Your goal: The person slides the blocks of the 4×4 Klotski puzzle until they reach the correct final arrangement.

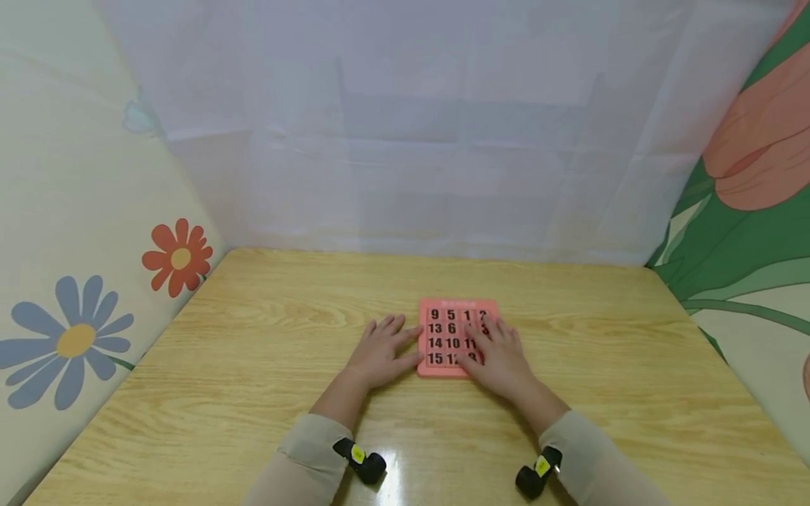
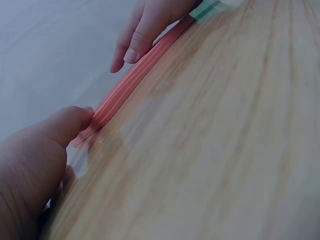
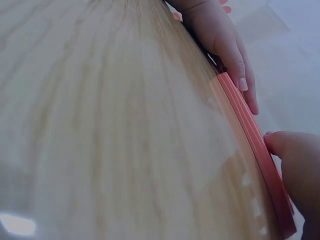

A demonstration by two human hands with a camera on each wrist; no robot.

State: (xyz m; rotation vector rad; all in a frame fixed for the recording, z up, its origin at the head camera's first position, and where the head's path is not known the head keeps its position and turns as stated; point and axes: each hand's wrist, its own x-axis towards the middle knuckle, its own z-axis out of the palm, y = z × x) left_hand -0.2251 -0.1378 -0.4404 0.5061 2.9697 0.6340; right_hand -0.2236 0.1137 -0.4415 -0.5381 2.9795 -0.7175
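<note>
A pink number slide puzzle [image 1: 443, 343] with black numerals on its tiles lies flat on the wooden table. At its left edge is my left hand [image 1: 380, 355], fingers spread, with thumb and forefinger tips touching the frame. My right hand [image 1: 503, 358] rests over the puzzle's right side and covers several tiles there. From the left wrist, the puzzle's ridged side [image 2: 134, 76] shows, with the left thumb [image 2: 75, 122] at its near corner. In the right wrist view, the right thumb [image 3: 277, 142] lies at the puzzle's top edge.
The wooden table [image 1: 266, 302] extends around the puzzle on all sides. A white sheet [image 1: 405, 140] hangs behind it. Flower-printed cloths stand at the left [image 1: 76, 176] and right [image 1: 759, 281]. Each wrist wears a small black camera [image 1: 367, 464].
</note>
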